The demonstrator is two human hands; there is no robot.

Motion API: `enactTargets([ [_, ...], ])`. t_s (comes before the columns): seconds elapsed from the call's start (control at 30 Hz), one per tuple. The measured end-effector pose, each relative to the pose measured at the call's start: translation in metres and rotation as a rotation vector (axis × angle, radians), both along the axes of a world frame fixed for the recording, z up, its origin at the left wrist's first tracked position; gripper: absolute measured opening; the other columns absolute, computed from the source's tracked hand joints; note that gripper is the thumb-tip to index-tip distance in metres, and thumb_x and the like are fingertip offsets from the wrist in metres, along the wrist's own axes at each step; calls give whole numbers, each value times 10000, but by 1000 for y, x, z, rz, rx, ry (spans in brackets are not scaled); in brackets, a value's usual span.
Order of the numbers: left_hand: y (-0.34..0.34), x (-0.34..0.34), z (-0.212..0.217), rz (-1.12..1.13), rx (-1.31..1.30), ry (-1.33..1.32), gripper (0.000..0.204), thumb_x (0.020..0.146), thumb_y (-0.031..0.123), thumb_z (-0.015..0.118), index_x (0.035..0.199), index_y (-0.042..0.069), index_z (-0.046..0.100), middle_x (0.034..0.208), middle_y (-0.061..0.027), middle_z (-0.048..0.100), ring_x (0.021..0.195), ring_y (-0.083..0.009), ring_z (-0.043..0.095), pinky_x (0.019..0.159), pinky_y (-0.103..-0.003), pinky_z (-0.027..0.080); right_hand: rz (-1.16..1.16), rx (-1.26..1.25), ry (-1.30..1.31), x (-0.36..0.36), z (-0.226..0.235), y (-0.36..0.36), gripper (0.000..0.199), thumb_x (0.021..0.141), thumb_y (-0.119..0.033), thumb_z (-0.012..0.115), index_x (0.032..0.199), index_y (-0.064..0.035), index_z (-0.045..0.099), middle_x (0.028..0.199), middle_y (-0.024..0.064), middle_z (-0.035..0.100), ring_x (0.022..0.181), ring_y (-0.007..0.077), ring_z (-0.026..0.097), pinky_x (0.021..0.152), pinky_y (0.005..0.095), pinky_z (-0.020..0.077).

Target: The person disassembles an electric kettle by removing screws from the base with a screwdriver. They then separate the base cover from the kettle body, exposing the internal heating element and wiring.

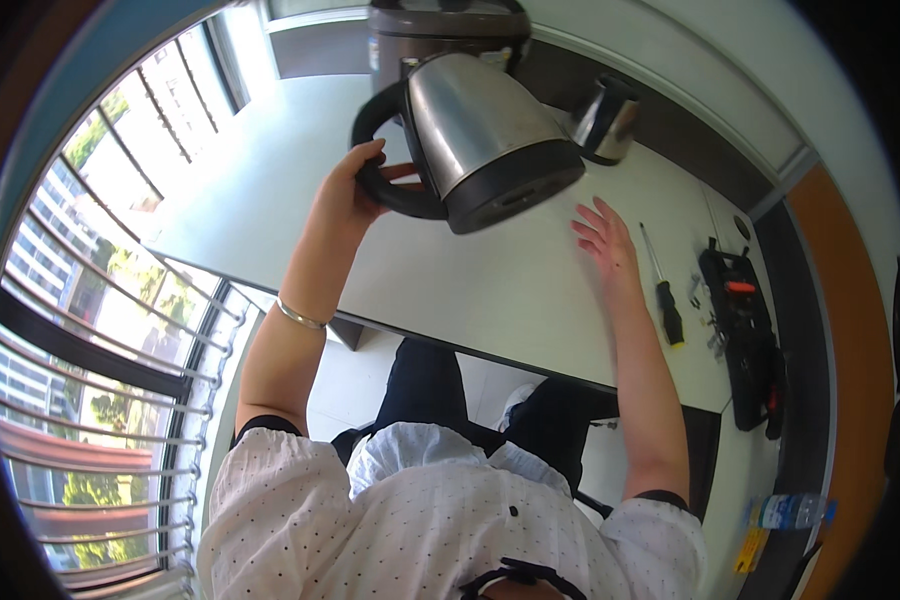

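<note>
– Bright daylight through the slatted window blinds [100, 385] on the left, and across the middle a pale, smooth-topped bench [460, 270] with a dark edge! Give us the count!

– One brushed-steel kettle with a black handle and black base [490, 125]! One shiny steel cup-like vessel [608, 120] just beyond it to the right, one bulky grey-brown appliance [448, 30] behind. Over on the right, one black-and-yellow screwdriver with a long metal shaft [670, 312], and one black tool case with red pieces [738, 300]. Between those two, a few small metal bits, too small to count. And low on the right, one clear bottle with a blue cap [790, 512]!

– And the hands?

– Two of them, both bare! The left hand [365, 185] has its fingers wrapped around the kettle's handle, a firm grasp. The right hand [605, 240] is released, fingers loosely spread, holding nothing, near the screwdriver. Whether it touches the bench, I cannot tell.

– So where's that kettle?

– Up over the far part of the bench, in front of the appliance, tipped right over to one side! Its dark underside shows, and the steel body catches a pale sheen.
</note>
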State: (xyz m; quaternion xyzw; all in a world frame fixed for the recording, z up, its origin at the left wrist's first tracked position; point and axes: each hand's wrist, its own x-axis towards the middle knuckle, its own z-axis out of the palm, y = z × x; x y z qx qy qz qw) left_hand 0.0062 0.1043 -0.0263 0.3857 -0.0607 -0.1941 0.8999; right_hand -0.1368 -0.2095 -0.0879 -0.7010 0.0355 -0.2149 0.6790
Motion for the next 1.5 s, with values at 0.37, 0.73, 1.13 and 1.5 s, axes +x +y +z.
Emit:
enactTargets([
  [0.37, -73, -6, -6, -308, 19, 42, 260, 913, 268, 590, 865, 17, 539, 816, -133, 653, 855, -371, 682, 641, -392, 616, 54, 318, -71, -11, 9, -9, 613, 916, -431, 595, 1373, -77, 392, 1259, 62, 556, 1111, 183, 577, 892, 376, 513],
  [0.73, -99, -8, 2, -314, 168, -223, 449, 880, 387, 630, 1124, 12, 594, 915, -118, 682, 920, -222, 669, 863, -416, 547, -28, 513, -73, -3, 13, -15, 639, 908, -557, 522, 1334, -86, 441, 1236, 58, 586, 1078, 194, 615, 843, 350, 556],
  [1.13, -98, -13, -14, -316, 179, -163, 432, 889, 451, 617, 1066, 58, 623, 964, -60, 675, 924, -155, 614, 820, -337, 500, 30, 662, -36, 2, 6, -15, 622, 913, -561, 499, 1375, -149, 437, 1357, 27, 516, 1246, 218, 497, 1062, 418, 398],
  [1.5, -98, -12, -16, -296, 254, -133, 615, 769, 540, 699, 1028, -7, 589, 899, -99, 632, 838, -189, 619, 768, -312, 511, 4, 668, -15, -1, 5, -13, 613, 911, -532, 528, 1367, -131, 445, 1353, 48, 521, 1247, 230, 496, 1084, 441, 372],
])
